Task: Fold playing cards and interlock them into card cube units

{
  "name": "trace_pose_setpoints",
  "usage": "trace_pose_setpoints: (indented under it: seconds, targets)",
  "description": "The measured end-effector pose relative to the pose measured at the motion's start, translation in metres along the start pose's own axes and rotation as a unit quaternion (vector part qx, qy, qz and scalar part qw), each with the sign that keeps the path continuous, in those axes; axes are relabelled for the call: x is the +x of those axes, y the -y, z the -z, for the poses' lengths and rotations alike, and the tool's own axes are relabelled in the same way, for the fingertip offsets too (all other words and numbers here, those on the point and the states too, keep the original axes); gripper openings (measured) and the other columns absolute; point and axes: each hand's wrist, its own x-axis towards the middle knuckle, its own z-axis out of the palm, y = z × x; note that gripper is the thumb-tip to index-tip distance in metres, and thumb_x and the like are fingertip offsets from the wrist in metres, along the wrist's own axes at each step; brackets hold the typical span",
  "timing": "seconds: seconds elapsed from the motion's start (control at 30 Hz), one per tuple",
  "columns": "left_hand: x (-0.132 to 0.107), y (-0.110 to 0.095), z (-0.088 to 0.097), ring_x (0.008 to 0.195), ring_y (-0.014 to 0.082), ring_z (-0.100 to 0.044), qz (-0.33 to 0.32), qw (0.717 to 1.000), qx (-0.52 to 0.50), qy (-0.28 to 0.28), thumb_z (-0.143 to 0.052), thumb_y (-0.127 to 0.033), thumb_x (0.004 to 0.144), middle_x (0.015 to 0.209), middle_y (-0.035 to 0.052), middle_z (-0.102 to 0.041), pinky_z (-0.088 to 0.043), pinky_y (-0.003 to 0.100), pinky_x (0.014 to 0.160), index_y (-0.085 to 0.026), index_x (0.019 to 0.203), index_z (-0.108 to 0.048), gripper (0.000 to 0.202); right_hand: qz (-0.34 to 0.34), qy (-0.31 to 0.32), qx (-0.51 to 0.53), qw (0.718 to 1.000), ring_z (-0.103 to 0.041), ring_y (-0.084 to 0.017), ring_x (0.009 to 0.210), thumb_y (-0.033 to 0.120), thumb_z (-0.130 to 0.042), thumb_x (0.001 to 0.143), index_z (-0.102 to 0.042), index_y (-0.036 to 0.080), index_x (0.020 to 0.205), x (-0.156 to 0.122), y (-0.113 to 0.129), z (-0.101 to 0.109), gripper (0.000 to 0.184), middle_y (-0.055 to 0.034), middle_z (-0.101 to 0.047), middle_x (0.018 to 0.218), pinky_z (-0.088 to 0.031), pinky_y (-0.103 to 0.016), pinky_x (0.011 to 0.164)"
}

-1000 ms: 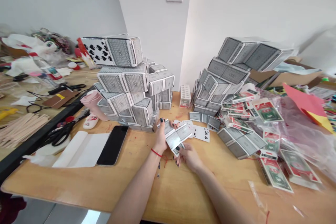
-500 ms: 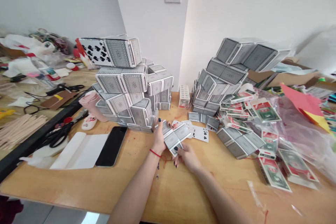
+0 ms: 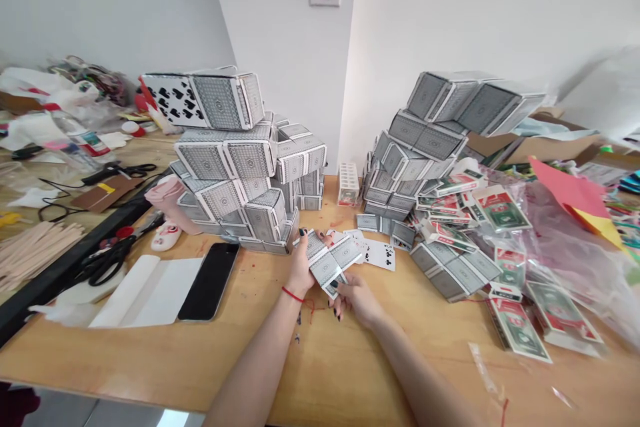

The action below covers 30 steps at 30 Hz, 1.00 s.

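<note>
Fingers of the right hand point(image 3: 361, 299) pinch the near end of overlapping playing cards point(image 3: 327, 267), while the left hand point(image 3: 299, 272) grips their left edge between thumb and curled fingers. Both hold them above the wooden table point(image 3: 330, 373), near loose face-up cards point(image 3: 381, 253). Outward stand a left stack point(image 3: 205, 160) and a right stack point(image 3: 425, 135) of card-covered blocks; a black phone point(image 3: 209, 282) lies leftward.

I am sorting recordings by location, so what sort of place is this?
Probably a craft workspace: it has scissors, thin wooden sticks and stacked blocks faced with playing cards.
</note>
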Motion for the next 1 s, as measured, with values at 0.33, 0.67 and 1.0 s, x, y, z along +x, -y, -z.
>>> trace_pose_setpoints:
  seconds: [0.33,0.67,1.0]
  targets:
    - [-0.004,0.0,-0.01,0.062,0.0143,-0.06,-0.053,0.998,0.021,-0.034,-0.063,-0.03,0.068,0.059,-0.001,-0.059,-0.047,0.033,0.075,-0.016,0.067,-0.053,0.017,0.005,-0.017,-0.006,1.0,-0.053,-0.011,0.032,0.034,-0.061,0.066,-0.045,0.015,0.066,0.001,-0.005,0.0,0.025,-0.0019,-0.061,0.049,-0.04,-0.018,0.029]
    - [-0.004,0.003,-0.011,0.073,0.0207,-0.063,-0.022,0.999,0.04,-0.01,-0.062,-0.031,0.068,0.064,0.0027,-0.063,-0.046,0.039,0.078,-0.015,0.067,-0.054,0.018,0.033,-0.045,-0.013,0.998,-0.054,-0.012,0.034,0.033,-0.06,0.065,-0.043,0.017,0.072,0.002,-0.005,-0.001,0.025,-0.0013,-0.062,0.052,-0.041,-0.019,0.031]
    - [-0.004,0.01,-0.007,0.101,0.0213,-0.055,0.029,0.996,-0.005,0.08,-0.052,-0.041,0.077,0.115,0.0097,-0.057,-0.042,0.036,0.085,-0.019,0.106,-0.054,0.037,0.232,-0.241,-0.282,0.899,-0.06,-0.019,0.048,0.033,-0.048,0.078,-0.054,0.021,0.087,0.001,0.0,0.016,0.016,-0.0017,-0.062,0.056,-0.05,-0.033,0.053]
